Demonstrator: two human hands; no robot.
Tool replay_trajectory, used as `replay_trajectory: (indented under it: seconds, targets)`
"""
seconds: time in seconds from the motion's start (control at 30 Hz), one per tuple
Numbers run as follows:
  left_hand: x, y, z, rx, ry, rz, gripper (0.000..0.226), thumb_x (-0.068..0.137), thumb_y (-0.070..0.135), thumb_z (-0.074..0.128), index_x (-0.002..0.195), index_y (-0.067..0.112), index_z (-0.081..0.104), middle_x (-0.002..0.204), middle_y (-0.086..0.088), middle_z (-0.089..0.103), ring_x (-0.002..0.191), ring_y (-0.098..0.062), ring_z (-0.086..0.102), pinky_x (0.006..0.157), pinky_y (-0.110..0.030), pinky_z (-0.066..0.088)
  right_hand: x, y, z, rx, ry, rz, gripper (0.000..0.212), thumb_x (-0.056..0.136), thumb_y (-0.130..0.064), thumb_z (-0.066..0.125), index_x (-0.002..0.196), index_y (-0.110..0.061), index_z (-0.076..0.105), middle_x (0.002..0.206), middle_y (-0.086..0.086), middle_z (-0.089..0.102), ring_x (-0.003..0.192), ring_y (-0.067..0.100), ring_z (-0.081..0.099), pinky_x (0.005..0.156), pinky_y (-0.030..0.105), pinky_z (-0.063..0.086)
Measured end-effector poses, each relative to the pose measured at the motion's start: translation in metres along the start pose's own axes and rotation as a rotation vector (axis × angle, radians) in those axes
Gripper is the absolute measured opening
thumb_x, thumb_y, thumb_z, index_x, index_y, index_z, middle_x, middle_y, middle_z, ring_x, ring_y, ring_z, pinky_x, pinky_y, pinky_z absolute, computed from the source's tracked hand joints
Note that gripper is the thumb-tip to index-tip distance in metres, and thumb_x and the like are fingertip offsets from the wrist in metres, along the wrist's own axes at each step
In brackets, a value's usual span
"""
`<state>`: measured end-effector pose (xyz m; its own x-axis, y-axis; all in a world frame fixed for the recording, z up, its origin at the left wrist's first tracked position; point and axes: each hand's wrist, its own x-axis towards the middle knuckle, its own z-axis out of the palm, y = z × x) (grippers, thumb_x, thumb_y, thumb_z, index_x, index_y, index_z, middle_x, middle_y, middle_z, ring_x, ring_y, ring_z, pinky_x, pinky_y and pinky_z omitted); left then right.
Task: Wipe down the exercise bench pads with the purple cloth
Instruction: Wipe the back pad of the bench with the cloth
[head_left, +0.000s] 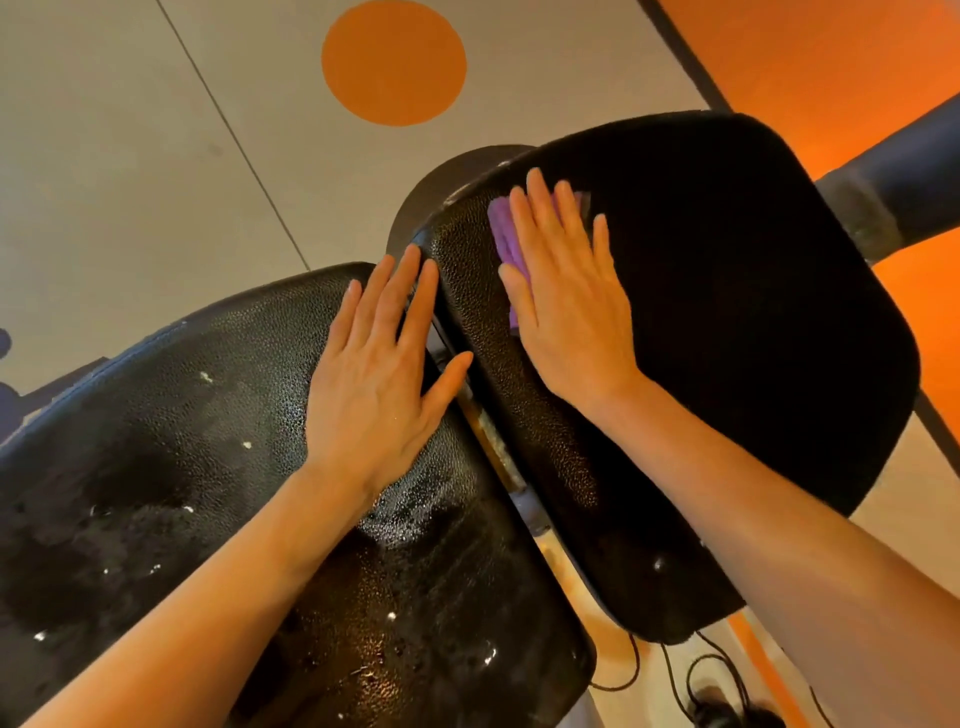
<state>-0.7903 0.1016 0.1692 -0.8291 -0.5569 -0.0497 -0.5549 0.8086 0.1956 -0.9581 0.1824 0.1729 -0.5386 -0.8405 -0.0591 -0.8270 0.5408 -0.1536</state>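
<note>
The fingers (540, 208) of the right hand (563, 306) lie flat and spread, pressed down on the purple cloth (503, 231) rather than curled round it; nothing is gripped, the cloth is simply pinned under the palm. The cloth is mostly hidden beneath that hand. Its visible strip shows along the thumb side of the fingers, with a smaller bit between the fingertips, and its long axis runs roughly with the fingers, pointing away from the person toward the far end of the right pad (727, 312). It lies near that pad's far left corner, close to the gap between the pads.

The left hand (374, 374) is likewise flat and open, holding nothing, its fingers (405, 291) stretched toward the gap and its thumb reaching over it almost to the right pad's edge. It rests on the left pad (156, 467), just beside the right pad, whose textured black surface looks wet and carries small white specks.

Beyond the right pad, the floor (130, 156) is grey with an orange circle (394, 62).
</note>
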Motion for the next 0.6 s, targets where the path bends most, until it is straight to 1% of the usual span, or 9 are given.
replay_trajectory:
  seconds: [0.1, 0.17, 0.2, 0.23, 0.3, 0.4, 0.47, 0.53, 0.6]
  targets:
    - [-0.001, 0.004, -0.005, -0.061, 0.026, 0.011, 0.071, 0.099, 0.053, 0.035, 0.155, 0.014, 0.017, 0.164, -0.006, 0.012, 0.152, -0.022, 0.007, 0.125, -0.04, 0.006, -0.079, 0.014, 0.001, -0.06, -0.067, -0.079, 0.056, 0.103, -0.034, 0.025, 0.154, -0.015, 0.012, 0.163, 0.005, 0.007, 0.151, 0.021, 0.003, 0.122, 0.044, 0.016]
    - [-0.007, 0.018, -0.007, -0.122, 0.03, 0.079, 0.069, 0.099, 0.048, 0.037, 0.154, 0.01, 0.02, 0.163, -0.008, 0.014, 0.152, -0.023, 0.009, 0.124, -0.041, 0.008, -0.143, 0.02, -0.009, -0.079, -0.164, -0.116, 0.056, 0.102, -0.035, 0.025, 0.154, -0.017, 0.013, 0.163, 0.002, 0.007, 0.151, 0.019, 0.002, 0.121, 0.043, 0.018]
    - [-0.013, 0.029, -0.005, -0.147, 0.02, 0.117, 0.068, 0.099, 0.045, 0.038, 0.154, 0.009, 0.021, 0.163, -0.008, 0.014, 0.152, -0.023, 0.009, 0.124, -0.04, 0.009, -0.151, 0.026, -0.008, -0.083, -0.172, -0.131, 0.055, 0.102, -0.035, 0.025, 0.154, -0.017, 0.014, 0.163, 0.002, 0.008, 0.151, 0.019, 0.004, 0.121, 0.043, 0.019]
    - [-0.02, 0.04, -0.001, -0.168, -0.002, 0.145, 0.068, 0.098, 0.042, 0.04, 0.154, 0.008, 0.021, 0.163, -0.008, 0.014, 0.152, -0.023, 0.009, 0.124, -0.039, 0.01, -0.137, 0.032, -0.005, -0.061, -0.147, -0.13, 0.055, 0.102, -0.034, 0.025, 0.153, -0.017, 0.016, 0.162, 0.003, 0.011, 0.15, 0.02, 0.007, 0.12, 0.043, 0.018]
    - [-0.032, 0.059, 0.011, -0.195, -0.046, 0.155, 0.068, 0.098, 0.04, 0.04, 0.154, 0.007, 0.02, 0.164, -0.008, 0.011, 0.152, -0.021, 0.008, 0.124, -0.038, 0.011, -0.073, 0.033, -0.003, -0.023, -0.048, 0.0, 0.054, 0.103, -0.033, 0.022, 0.153, -0.014, 0.017, 0.161, 0.007, 0.014, 0.15, 0.024, 0.011, 0.121, 0.045, 0.016]
    - [-0.039, 0.066, 0.023, -0.176, -0.059, 0.112, 0.066, 0.1, 0.039, 0.037, 0.155, 0.008, 0.016, 0.165, -0.007, 0.006, 0.153, -0.02, 0.003, 0.125, -0.035, 0.009, -0.006, 0.04, -0.005, 0.055, 0.003, 0.129, 0.053, 0.104, -0.032, 0.022, 0.153, -0.015, 0.011, 0.162, 0.007, 0.008, 0.15, 0.022, 0.006, 0.122, 0.043, 0.008]
    - [-0.038, 0.065, 0.022, -0.161, -0.054, 0.127, 0.066, 0.101, 0.039, 0.036, 0.155, 0.008, 0.015, 0.165, -0.007, 0.005, 0.153, -0.02, 0.002, 0.125, -0.035, 0.009, -0.049, 0.043, -0.001, 0.041, 0.0, 0.107, 0.053, 0.104, -0.03, 0.025, 0.153, -0.015, 0.01, 0.163, 0.006, 0.007, 0.15, 0.021, 0.004, 0.122, 0.042, 0.01]
    - [-0.038, 0.064, 0.021, -0.166, -0.06, 0.143, 0.066, 0.101, 0.039, 0.036, 0.155, 0.008, 0.013, 0.165, -0.006, 0.003, 0.153, -0.02, 0.0, 0.125, -0.035, 0.009, -0.131, 0.037, -0.004, -0.028, -0.056, 0.073, 0.054, 0.104, -0.031, 0.027, 0.154, -0.015, 0.013, 0.162, 0.005, 0.011, 0.15, 0.021, 0.007, 0.121, 0.043, 0.018]
    - [-0.039, 0.065, 0.02, -0.16, -0.059, 0.139, 0.066, 0.101, 0.039, 0.036, 0.155, 0.008, 0.012, 0.165, -0.006, 0.001, 0.153, -0.019, -0.001, 0.125, -0.035, 0.01, -0.172, 0.041, -0.007, -0.079, -0.108, 0.024, 0.054, 0.103, -0.035, 0.025, 0.153, -0.015, 0.017, 0.161, 0.006, 0.015, 0.15, 0.022, 0.011, 0.12, 0.043, 0.023]
